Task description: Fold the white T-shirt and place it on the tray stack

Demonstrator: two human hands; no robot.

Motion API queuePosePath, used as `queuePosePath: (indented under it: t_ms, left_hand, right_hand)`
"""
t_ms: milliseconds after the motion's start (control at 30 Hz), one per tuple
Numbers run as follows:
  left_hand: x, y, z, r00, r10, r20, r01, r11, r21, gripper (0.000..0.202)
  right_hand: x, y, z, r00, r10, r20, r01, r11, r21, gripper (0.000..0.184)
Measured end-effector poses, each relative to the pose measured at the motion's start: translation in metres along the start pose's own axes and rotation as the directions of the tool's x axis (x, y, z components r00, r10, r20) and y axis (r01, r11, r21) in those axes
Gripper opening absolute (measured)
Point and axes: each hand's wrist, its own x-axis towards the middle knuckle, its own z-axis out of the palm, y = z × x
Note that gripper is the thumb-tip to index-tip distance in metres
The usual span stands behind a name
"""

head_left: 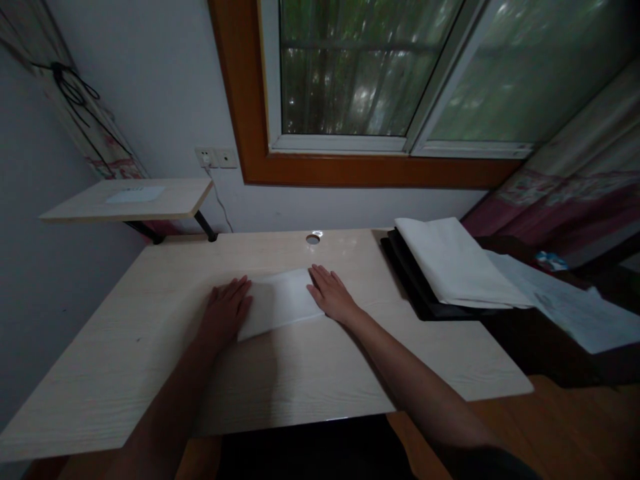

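A white sheet of what looks like folded paper [280, 303] lies flat on the pale wooden desk [340, 373]. At its left end rests my left hand [227, 310], fingers stretched out and pointing away from me, covering that edge. My right hand [331, 293] lies flat at the opposite end, its fingers extended along the right edge of the paper. Neither hand grips anything. Under my palms the paper's two ends are partly hidden.
To the right, a folded white cloth or paper stack [450, 263] lies on black folders [407, 280]. Loose sheets [565, 300] spread beyond it. A small raised shelf [175, 200] holds a paper at the back left. A round cable hole [313, 239] sits near the back edge.
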Motion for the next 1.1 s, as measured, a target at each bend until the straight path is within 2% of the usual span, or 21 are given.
queuePosePath:
  t_ms: [100,200,333,467,567,633,700,767,867,933,1000,1100]
  left_hand:
    - [0.002,-0.007,-0.002,0.999,-0.012,-0.048,0.011,0.999,-0.032,0.045]
    - [0.005,-0.011,-0.005,0.993,0.027,-0.118,-0.034,0.998,-0.054,0.040]
    - [0.007,-0.008,-0.012,0.985,0.043,-0.168,-0.046,0.999,-0.017,0.034]
    - [0.004,-0.005,-0.016,0.983,0.007,-0.181,-0.003,1.000,0.023,0.029]
    - [0.002,-0.005,-0.017,0.983,-0.018,-0.185,0.013,1.000,-0.026,0.030]
    - [0.001,-0.003,-0.017,0.988,0.017,-0.153,-0.031,0.995,-0.092,0.032]
    - [-0.001,0.003,-0.018,0.990,0.108,-0.091,-0.123,0.977,-0.176,0.033]
    - [-0.003,0.013,-0.020,0.970,0.241,-0.019,-0.237,0.932,-0.274,0.032]
    - [-0.005,0.034,-0.025,0.891,0.449,0.066,-0.381,0.818,-0.432,0.027]
    - [-0.007,0.046,-0.027,0.843,0.532,0.082,-0.427,0.754,-0.499,0.028]
    - [-0.007,0.053,-0.027,0.831,0.551,0.076,-0.440,0.734,-0.517,0.030]
    - [-0.006,0.052,-0.023,0.854,0.520,0.028,-0.444,0.755,-0.482,0.031]
  right_hand:
    - [-0.011,-0.002,-0.013,0.988,-0.062,-0.143,0.086,0.982,0.170,0.048]
    - [-0.018,-0.010,-0.022,0.946,-0.227,-0.233,0.284,0.924,0.254,0.037]
    - [-0.019,-0.024,-0.020,0.893,-0.424,-0.151,0.447,0.872,0.199,0.029]
    - [-0.016,-0.024,-0.012,0.879,-0.476,-0.034,0.475,0.869,0.134,0.030]
    - [-0.014,-0.014,-0.011,0.906,-0.424,0.006,0.421,0.902,0.098,0.024]
    - [-0.013,-0.005,-0.012,0.942,-0.335,-0.035,0.336,0.941,0.042,0.019]
    - [-0.012,0.003,-0.012,0.966,-0.231,-0.119,0.231,0.973,-0.010,0.020]
    - [-0.011,0.009,-0.013,0.970,-0.148,-0.193,0.148,0.989,-0.014,0.023]
    - [-0.008,0.012,-0.014,0.966,-0.072,-0.249,0.094,0.993,0.076,0.026]
    - [-0.007,0.012,-0.016,0.972,-0.043,-0.231,0.081,0.985,0.154,0.026]
    - [-0.006,0.012,-0.018,0.982,-0.013,-0.189,0.057,0.973,0.226,0.025]
    - [-0.005,0.013,-0.020,0.985,0.075,-0.153,-0.022,0.948,0.318,0.023]
